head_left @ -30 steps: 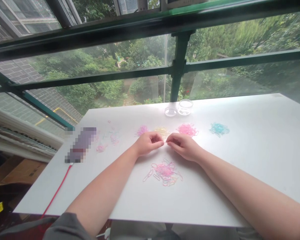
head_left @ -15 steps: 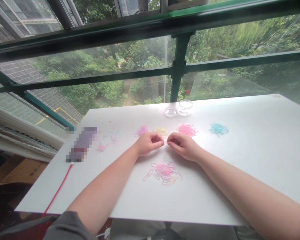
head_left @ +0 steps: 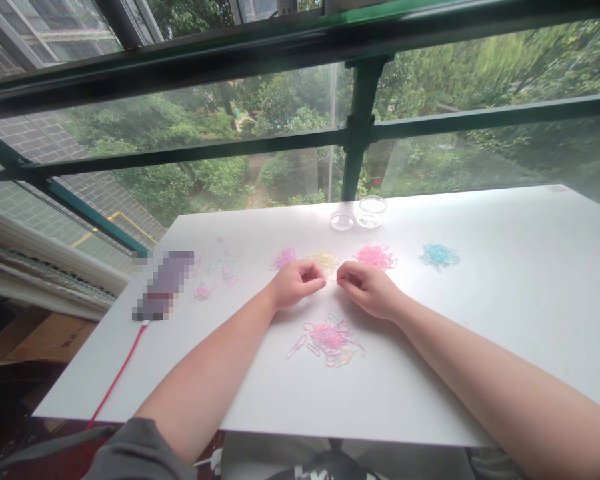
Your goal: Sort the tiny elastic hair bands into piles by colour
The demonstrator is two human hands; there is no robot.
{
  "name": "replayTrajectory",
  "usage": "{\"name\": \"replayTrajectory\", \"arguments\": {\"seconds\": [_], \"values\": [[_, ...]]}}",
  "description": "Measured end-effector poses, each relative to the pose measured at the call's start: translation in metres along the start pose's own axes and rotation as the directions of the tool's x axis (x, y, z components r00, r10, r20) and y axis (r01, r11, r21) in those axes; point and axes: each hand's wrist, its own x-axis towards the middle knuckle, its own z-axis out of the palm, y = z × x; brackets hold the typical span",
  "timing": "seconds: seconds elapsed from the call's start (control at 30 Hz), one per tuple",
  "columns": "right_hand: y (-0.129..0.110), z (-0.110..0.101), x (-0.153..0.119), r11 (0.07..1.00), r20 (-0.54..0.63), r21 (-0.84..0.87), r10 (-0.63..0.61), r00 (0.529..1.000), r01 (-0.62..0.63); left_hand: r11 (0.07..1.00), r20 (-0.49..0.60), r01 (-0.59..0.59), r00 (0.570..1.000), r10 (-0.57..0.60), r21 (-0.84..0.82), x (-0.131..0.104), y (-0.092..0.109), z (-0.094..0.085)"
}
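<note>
My left hand (head_left: 296, 285) and my right hand (head_left: 369, 289) face each other above the table, thumb and fingers pinched together. A thin pale rubber band (head_left: 331, 279) stretches across the small gap between their fingertips. Just in front lies a mixed pile of rubber bands (head_left: 330, 337), mostly pink, with a few pale and greenish ones. Behind my hands are a purple pile (head_left: 285, 258), a yellow pile (head_left: 321, 260) partly covered by my left fingers, and a pink pile (head_left: 375, 257). Farther right sits a blue pile (head_left: 439, 256).
A clear round jar (head_left: 372, 212) and its lid (head_left: 342, 221) stand near the table's far edge. Loose bands (head_left: 229, 272) are scattered at left, beside a blurred-out phone (head_left: 165, 285) with a red cable (head_left: 117, 375). Green window railings (head_left: 357, 127) rise behind the white table (head_left: 430, 373).
My fingertips have moved slightly apart, and the band between them is stretched a little longer. The piles look the same; the camera view has shifted slightly.
</note>
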Motion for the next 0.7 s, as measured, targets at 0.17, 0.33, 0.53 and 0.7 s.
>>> {"name": "replayTrajectory", "arguments": {"seconds": [0.17, 0.33, 0.53, 0.7], "values": [[0.001, 0.003, 0.001, 0.994, -0.084, -0.064, 0.078, 0.993, -0.083, 0.935, -0.178, 0.001, 0.982, 0.067, 0.355, 0.002, 0.004, 0.002], [0.003, 0.008, 0.008, 0.959, -0.085, -0.248, 0.117, 0.99, -0.135, 0.755, -0.206, -0.022, 0.956, 0.207, 0.655, 0.005, 0.009, 0.005], [0.007, 0.011, 0.019, 0.918, -0.141, -0.352, 0.14, 0.98, -0.182, 0.724, -0.263, -0.007, 0.929, 0.259, 0.689, 0.005, 0.009, -0.001], [0.005, 0.016, 0.021, 0.865, -0.154, -0.475, 0.099, 0.983, -0.161, 0.72, -0.273, -0.021, 0.917, 0.29, 0.694, 0.004, 0.008, -0.005]]}}
